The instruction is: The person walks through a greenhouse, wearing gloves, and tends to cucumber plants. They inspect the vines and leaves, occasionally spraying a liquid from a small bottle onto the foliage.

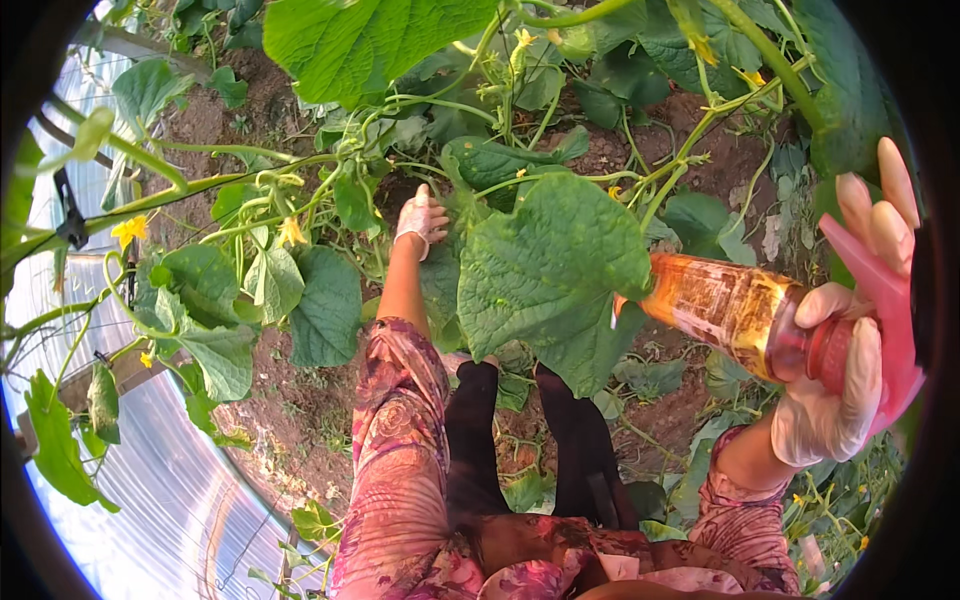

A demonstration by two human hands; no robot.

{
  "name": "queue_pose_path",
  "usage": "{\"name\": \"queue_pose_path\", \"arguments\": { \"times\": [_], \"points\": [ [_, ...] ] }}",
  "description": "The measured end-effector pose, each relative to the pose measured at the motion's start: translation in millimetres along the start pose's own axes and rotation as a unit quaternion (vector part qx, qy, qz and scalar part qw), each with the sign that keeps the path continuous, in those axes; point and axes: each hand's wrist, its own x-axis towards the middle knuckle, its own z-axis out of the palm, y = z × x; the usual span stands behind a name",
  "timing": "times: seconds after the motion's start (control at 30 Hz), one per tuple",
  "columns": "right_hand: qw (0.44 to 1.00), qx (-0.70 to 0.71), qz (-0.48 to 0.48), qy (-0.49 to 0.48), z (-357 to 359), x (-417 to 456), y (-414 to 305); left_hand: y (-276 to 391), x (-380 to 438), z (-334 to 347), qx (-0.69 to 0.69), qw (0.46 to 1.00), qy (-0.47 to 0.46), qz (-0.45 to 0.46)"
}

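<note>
In a thin whitish glove, my left hand (424,219) reaches among the vines beside the large leaves; it touches the foliage, and nothing is seen held in it. At the right, my gloved right hand (832,375) grips a clear plastic spray bottle (720,307) by its neck, with the bottle lying nearly sideways. Its pink spray head (874,277) is partly behind my fingers, and orange-brown residue or liquid shows through the wall. A broad green cucumber leaf (555,262) is between my hands and overlaps the bottle's base.
Cucumber vines with yellow flowers (291,231) and tendrils cross the view on thin strings. A leaf (375,45) hangs close at the top. Clear plastic greenhouse sheeting (172,480) curves along the left. Brown soil (292,420) lies below, around my legs.
</note>
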Motion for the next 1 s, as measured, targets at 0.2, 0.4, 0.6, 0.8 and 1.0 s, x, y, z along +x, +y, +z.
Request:
{"name": "queue_pose_path", "arguments": {
  "times": [0.2, 0.4, 0.6, 0.8, 1.0],
  "points": [
    [0.997, -0.076, -0.02, -0.003, -8.2, -15.6, 23.0, 8.6, 24.7, -41.9, -0.145, 0.976, 0.142, 0.079],
    [0.997, 0.01, -0.024, 0.066, 8.9, 13.1, -2.4, 10.8, -28.7, 18.5, 0.299, 0.935, 0.008, 0.188],
    [0.995, 0.05, 0.035, 0.081, 11.7, 24.3, -19.8, 5.6, -65.2, 33.7, 0.553, 0.824, 0.001, 0.123],
    [0.997, 0.055, 0.041, 0.034, -5.4, 19.3, -14.8, 17.4, -80.2, 32.2, 0.429, 0.863, 0.06, 0.261],
    [0.992, 0.097, 0.057, 0.048, -15.8, 5.2, -0.1, 38.8, -109.7, 28.4, 0.507, 0.847, 0.003, 0.163]
  ]
}}
